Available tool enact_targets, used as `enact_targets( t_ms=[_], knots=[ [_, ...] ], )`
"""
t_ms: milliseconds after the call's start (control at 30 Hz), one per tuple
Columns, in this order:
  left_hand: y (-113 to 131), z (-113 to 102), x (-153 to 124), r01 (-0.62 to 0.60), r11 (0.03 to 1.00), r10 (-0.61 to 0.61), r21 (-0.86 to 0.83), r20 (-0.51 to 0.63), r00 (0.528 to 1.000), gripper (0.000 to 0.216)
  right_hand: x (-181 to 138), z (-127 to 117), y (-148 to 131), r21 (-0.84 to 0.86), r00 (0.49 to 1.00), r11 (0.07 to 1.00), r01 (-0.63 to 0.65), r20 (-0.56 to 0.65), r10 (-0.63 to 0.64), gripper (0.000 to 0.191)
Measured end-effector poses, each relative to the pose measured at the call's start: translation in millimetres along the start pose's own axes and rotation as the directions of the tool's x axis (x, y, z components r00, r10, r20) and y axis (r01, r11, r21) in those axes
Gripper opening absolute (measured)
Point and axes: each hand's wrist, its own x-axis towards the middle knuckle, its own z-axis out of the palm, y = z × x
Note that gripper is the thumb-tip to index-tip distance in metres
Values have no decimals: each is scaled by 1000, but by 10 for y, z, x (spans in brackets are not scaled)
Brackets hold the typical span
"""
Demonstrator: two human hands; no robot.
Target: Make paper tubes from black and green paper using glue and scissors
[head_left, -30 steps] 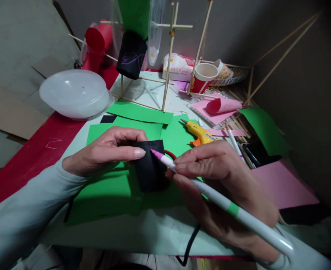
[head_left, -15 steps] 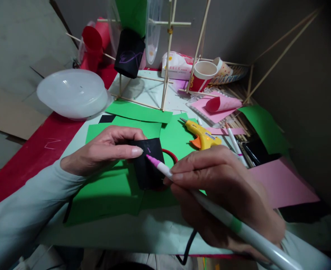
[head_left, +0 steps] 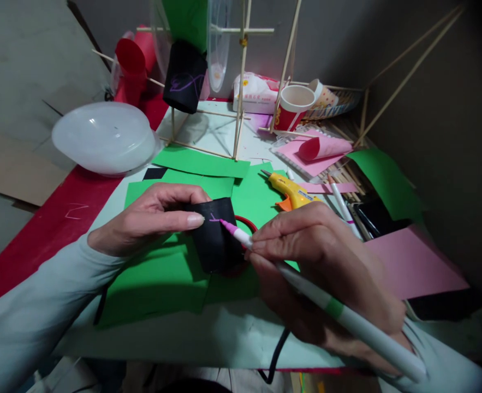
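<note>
At frame centre a small black paper-covered cup (head_left: pixel 216 245) is held down on green paper sheets (head_left: pixel 154 284) on the tabletop (head_left: pixel 224 334), pinched by the closed left hand (head_left: pixel 154 218), while a white pink-tipped marker (head_left: pixel 306 286) is gripped in the right hand (head_left: pixel 326 267) with its tip on the cup. Only a short purple stroke (head_left: pixel 213 219) is seen there, so the drawing is judged barely begun (a similar black cup (head_left: pixel 184 76) hanging at upper centre bears a fuller purple figure).

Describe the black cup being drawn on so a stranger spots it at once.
Find the green paper sheets mid-table. On them a black cup lies on its side, held by the left hand, a pink-tipped marker touching it. Unlike the hanging black cup on the stick frame behind, it is lying down.
</note>
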Motion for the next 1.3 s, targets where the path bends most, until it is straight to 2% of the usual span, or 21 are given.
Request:
enact_targets(
  t_ms=[100, 200, 333, 533, 633, 800, 933, 1100, 1200, 1300],
  knots=[
    [-33, -29, 11, -13, 999, 14, -50, 33, 999, 17, 22, -25, -4, -2, 999, 1000, -6, -44, 6, 19],
    [-37, -25, 11, 3, 996, 1, -85, 46, 999, 16, 68, -48, -10, 45, 999, 998, 46, -1, -46, 24],
    [-8, 4, 7, 0, 995, 5, -100, 48, 999, 14, 52, -27, -16, 72, 998, 997, -24, 57, 20, 22],
    [-1, -5, 13, -5, 996, 9, -91, 44, 999, 18, -30, -4, -19, 41, 999, 999, -13, 44, 12, 18],
    [-26, -5, 22, 4, 996, -2, -86, 21, 1000, 19, -58, 5, -15, 52, 997, 996, -76, 27, 75, 17],
    [-56, 16, 51, -83, 985, 83, -153, -5, 996, 16, -97, 54, -42, 23, 1000, 999, -25, -2, 26, 15],
    [-22, 31, 55, -93, 976, 91, -196, -21, 996, 13, -133, 70, -78, 29, 988, 989, -146, -38, 147, 13],
    [13, 32, 48, -90, 978, 85, -189, -33, 996, 15, -110, 7, -45, 25, 999, 999, -39, 0, 39, 14],
    [-5, 21, 46, -101, 980, 97, -170, -28, 995, 13, -123, -11, -45, 12, 994, 994, -107, -18, 108, 12],
    [-31, 7, 42, -95, 981, 90, -170, -35, 995, 14, -132, -9, -61, 111, 991, 985, -135, 39, 131, 12]
  ],
)
